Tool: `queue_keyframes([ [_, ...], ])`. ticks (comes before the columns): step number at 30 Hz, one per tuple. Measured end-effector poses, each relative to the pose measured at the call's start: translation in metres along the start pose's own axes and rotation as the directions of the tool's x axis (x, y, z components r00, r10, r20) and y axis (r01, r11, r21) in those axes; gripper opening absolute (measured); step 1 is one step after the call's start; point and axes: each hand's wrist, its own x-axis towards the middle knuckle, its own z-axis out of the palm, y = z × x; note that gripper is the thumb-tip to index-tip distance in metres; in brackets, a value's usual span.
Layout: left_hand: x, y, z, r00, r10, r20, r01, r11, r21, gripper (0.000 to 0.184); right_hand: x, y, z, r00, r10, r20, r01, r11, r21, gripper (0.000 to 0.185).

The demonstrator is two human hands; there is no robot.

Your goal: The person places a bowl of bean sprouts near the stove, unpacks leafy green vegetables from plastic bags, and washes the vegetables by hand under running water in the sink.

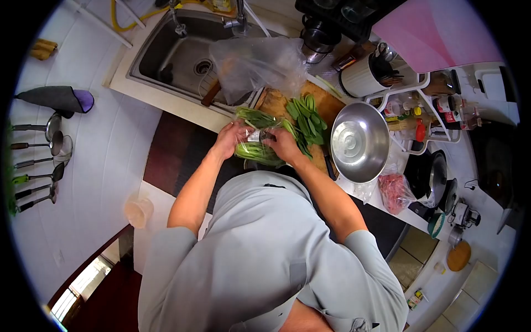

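Plastic-wrapped greens (pixel 257 151) are gripped between the left hand (pixel 225 140) and the right hand (pixel 284 145), one at each side, probably to keep them steady. They are at the near edge of the cutting board (pixel 330 104), beside loose leaves (pixel 307 119)

A pale kitchen counter (pixel 160 98), fitted with a steel sink (pixel 180 55), carries a wooden cutting board (pixel 271 102) topped with loose leafy greens (pixel 307 119), a wide metal bowl (pixel 359 141) just beside it, a clear bag of pinkish-red food (pixel 394 191), and a white wire rack (pixel 427 80) crowded with bottles (pixel 453 116).
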Motion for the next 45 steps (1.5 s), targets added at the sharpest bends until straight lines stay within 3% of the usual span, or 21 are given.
queue_keyframes([
  [2, 0.0, 0.0, 0.003, 1.0, 0.008, 0.013, -0.008, 1.0, -0.017, 0.04, 0.004, -0.004, 0.005, 0.996, 0.083, 0.027, -0.077, 0.98, -0.182, 0.035],
  [6, 0.001, -0.006, -0.003, 1.0, 0.012, -0.025, -0.013, 1.0, -0.013, 0.04, 0.003, 0.003, 0.013, 0.995, 0.101, 0.02, -0.095, 0.977, -0.191, 0.034],
  [8, -0.001, -0.008, -0.008, 0.999, 0.025, 0.024, -0.024, 0.999, -0.037, 0.04, 0.001, 0.007, 0.019, 0.996, 0.008, -0.091, -0.028, 0.975, -0.221, 0.03],
  [12, 0.0, -0.006, -0.008, 0.997, 0.066, 0.051, -0.064, 0.998, -0.027, 0.04, -0.002, -0.001, 0.002, 0.998, -0.049, -0.041, 0.035, 0.958, -0.284, 0.024],
  [14, -0.009, 0.006, 0.001, 0.995, 0.079, 0.053, -0.078, 0.996, -0.031, 0.04, -0.009, -0.021, -0.014, 0.989, 0.121, -0.081, -0.132, 0.979, -0.155, 0.02],
  [15, -0.008, 0.007, -0.001, 0.995, 0.079, 0.058, -0.077, 0.996, -0.034, 0.04, -0.014, -0.028, -0.023, 0.989, 0.122, -0.084, -0.135, 0.978, -0.159, 0.02],
  [17, -0.004, 0.006, -0.013, 0.998, 0.066, 0.011, -0.065, 0.998, -0.017, 0.042, -0.026, -0.037, -0.049, 0.985, 0.077, -0.154, -0.13, 0.92, -0.37, 0.017],
  [19, -0.003, 0.01, -0.017, 0.998, 0.063, 0.012, -0.063, 0.998, -0.031, 0.041, -0.033, -0.043, -0.079, 0.986, 0.135, -0.096, -0.166, 0.825, -0.54, 0.017],
  [22, -0.006, 0.019, -0.023, 0.999, -0.023, -0.034, 0.023, 1.0, -0.018, 0.044, -0.029, -0.049, -0.107, 0.947, 0.225, -0.231, -0.315, 0.801, -0.509, 0.019],
  [25, -0.012, 0.026, -0.029, 0.998, -0.056, -0.008, 0.055, 0.996, -0.073, 0.046, -0.016, -0.035, -0.116, 0.922, 0.098, -0.375, -0.294, 0.807, -0.512, 0.023],
  [27, -0.017, 0.03, -0.03, 0.998, -0.064, -0.017, 0.062, 0.994, -0.094, 0.047, -0.007, -0.027, -0.107, 0.878, -0.177, -0.445, -0.158, 0.77, -0.619, 0.027],
  [30, -0.02, 0.031, -0.041, 0.997, -0.071, -0.017, 0.07, 0.993, -0.096, 0.047, -0.011, -0.012, -0.087, 0.91, -0.152, -0.386, -0.11, 0.809, -0.577, 0.033],
  [36, -0.019, 0.032, -0.068, 0.999, -0.02, 0.038, 0.032, 0.942, -0.335, 0.041, -0.043, -0.013, -0.032, 0.982, -0.146, -0.123, 0.065, 0.861, -0.504, 0.036],
  [39, -0.025, 0.033, -0.075, 0.999, 0.026, 0.028, -0.013, 0.92, -0.392, 0.04, -0.045, 0.02, -0.011, 0.971, -0.204, -0.127, 0.07, 0.747, -0.662, 0.042],
  [41, -0.037, 0.035, -0.073, 0.997, 0.075, -0.028, -0.08, 0.938, -0.336, 0.039, -0.039, 0.038, -0.013, 0.984, 0.011, -0.18, -0.114, 0.812, -0.573, 0.05],
  [42, -0.041, 0.034, -0.08, 0.997, 0.069, 0.025, -0.057, 0.943, -0.328, 0.039, -0.034, 0.015, -0.028, 0.976, 0.176, -0.132, -0.218, 0.844, -0.489, 0.058],
  [43, -0.047, 0.043, -0.076, 0.995, 0.066, 0.08, -0.037, 0.948, -0.315, 0.04, -0.029, 0.012, -0.033, 0.977, 0.17, -0.131, -0.213, 0.851, -0.48, 0.058],
  [44, -0.051, 0.045, -0.067, 0.996, 0.07, 0.06, -0.048, 0.946, -0.32, 0.041, -0.022, 0.011, -0.037, 0.975, 0.016, -0.221, -0.14, 0.815, -0.562, 0.057],
  [45, -0.045, 0.042, -0.08, 0.989, 0.03, 0.143, 0.025, 0.929, -0.37, 0.042, -0.015, 0.006, -0.039, 0.945, -0.148, -0.29, -0.078, 0.762, -0.643, 0.055],
])
